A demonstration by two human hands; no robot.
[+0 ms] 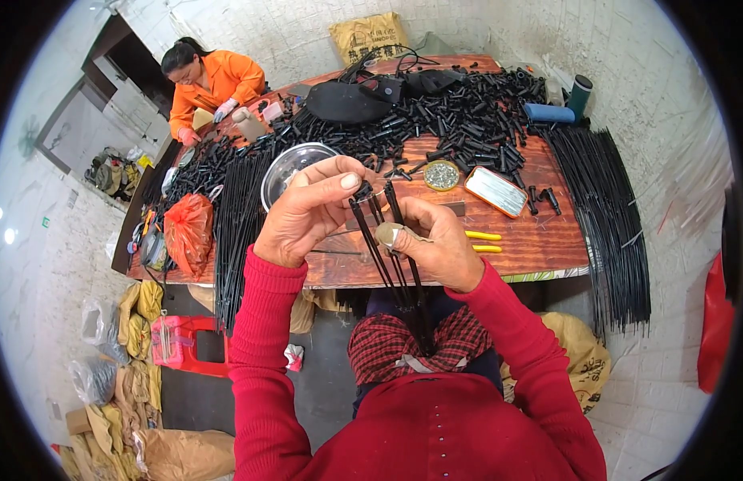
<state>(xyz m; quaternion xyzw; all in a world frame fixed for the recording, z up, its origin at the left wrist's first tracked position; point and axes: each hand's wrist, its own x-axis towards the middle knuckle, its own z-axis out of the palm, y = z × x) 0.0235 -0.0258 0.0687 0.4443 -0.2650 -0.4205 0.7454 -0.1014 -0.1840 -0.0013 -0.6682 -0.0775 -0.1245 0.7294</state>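
Note:
Both my hands are raised over the near edge of the table. My left hand (315, 204) is closed, its thumb and fingertips pinching a small black fitting (364, 192) at the top of some thin rods. My right hand (437, 244) wraps round a bundle of thin black rods (394, 279); a piece of grey-brown wrapping covers its thumb. The rods run down to my lap, where their lower ends rest on a red checked cloth (379, 345). Fingers partly hide the rods' upper ends. Behind my left hand stands a shiny metal bowl (279, 172).
The wooden table (540, 232) carries a heap of black tubular parts (467, 112), long black rods (604, 216), a round tin (441, 175), a rectangular tin (496, 192), yellow-handled pliers (485, 242) and a red bag (188, 228). A person in orange (219, 84) works at far left. A red stool (187, 345) stands left.

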